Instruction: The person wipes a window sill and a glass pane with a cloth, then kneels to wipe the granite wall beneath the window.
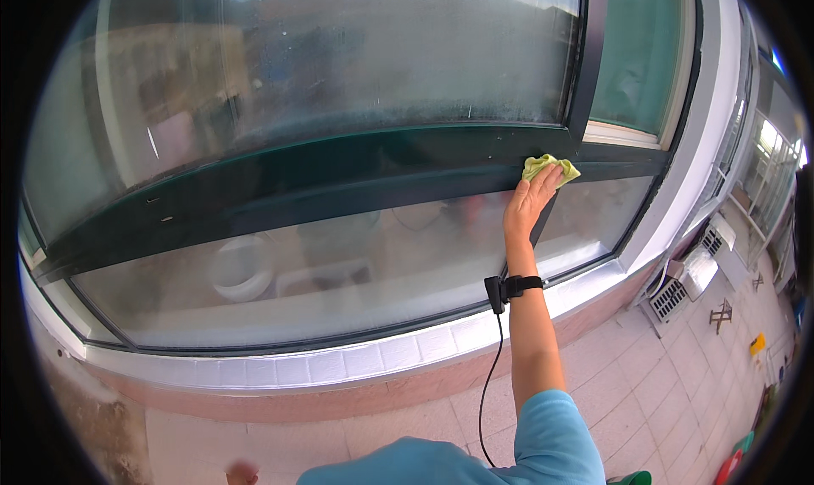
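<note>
My right hand (533, 195) presses a yellow-green cloth (545, 167) flat against the dark green metal window frame (381, 160), where the crossbar meets an upright. A black strap with a small device and a cable (499, 345) is around that wrist. Large glass panes (394, 59) lie above the crossbar, with streaks and drops on them; lower panes (381, 262) lie below it. My left hand (243, 472) shows only in part and blurred at the bottom edge, low over the floor; whether it holds anything is not visible.
A white tiled sill (267, 370) runs under the window, above a pink wall base. At the right, outdoor air-conditioner units (671, 299), a small wooden stool (721, 315) and a yellow object (757, 344) stand on the tiled floor. Red and green containers are at the bottom right.
</note>
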Demonstrator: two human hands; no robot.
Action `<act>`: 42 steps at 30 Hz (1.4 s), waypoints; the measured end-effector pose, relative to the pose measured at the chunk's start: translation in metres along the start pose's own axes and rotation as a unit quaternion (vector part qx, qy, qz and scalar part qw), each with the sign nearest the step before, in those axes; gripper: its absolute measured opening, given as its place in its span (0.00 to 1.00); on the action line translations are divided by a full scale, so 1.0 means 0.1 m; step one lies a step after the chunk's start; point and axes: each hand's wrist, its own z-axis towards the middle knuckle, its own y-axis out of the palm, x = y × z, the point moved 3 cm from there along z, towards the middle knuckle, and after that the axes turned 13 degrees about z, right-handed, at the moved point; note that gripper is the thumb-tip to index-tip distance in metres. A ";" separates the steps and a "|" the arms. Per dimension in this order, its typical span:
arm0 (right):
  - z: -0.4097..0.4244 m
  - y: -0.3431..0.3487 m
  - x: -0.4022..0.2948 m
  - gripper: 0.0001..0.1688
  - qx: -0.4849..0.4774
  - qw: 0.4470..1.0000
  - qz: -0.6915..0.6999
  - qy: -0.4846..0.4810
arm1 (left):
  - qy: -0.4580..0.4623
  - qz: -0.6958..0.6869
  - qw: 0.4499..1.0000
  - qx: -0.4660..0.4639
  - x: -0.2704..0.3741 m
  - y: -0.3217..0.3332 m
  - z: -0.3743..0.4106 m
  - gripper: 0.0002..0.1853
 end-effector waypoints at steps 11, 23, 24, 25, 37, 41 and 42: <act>-1.08 1.05 -2.29 0.39 -0.135 0.985 0.075 -0.075 | 0.321 0.706 0.596 0.208 -0.91 -0.85 0.12 0.09; -1.88 1.89 -4.31 0.36 -0.281 0.921 0.111 -0.248 | 0.374 0.727 0.535 0.211 -1.68 -1.68 -0.09 0.16; -1.86 1.87 -4.32 0.36 -0.286 0.917 0.111 -0.253 | 0.374 0.727 0.539 0.203 -1.67 -1.71 -0.07 0.17; -1.81 1.83 -4.33 0.36 -0.292 0.914 0.110 -0.259 | 0.376 0.724 0.545 0.195 -1.65 -1.71 -0.02 0.18; -1.05 1.08 -2.77 0.34 -0.269 0.918 0.010 -0.290 | 0.461 0.588 0.664 -0.035 -1.14 -1.06 0.67 0.29; -0.73 0.75 -2.01 0.34 -0.240 0.929 -0.013 -0.281 | 0.276 0.375 0.883 -0.055 -0.99 -0.78 0.70 0.21; -0.69 0.66 -1.78 0.34 -0.231 0.935 -0.024 -0.267 | 0.232 0.281 0.930 -0.053 -0.89 -0.65 0.61 0.21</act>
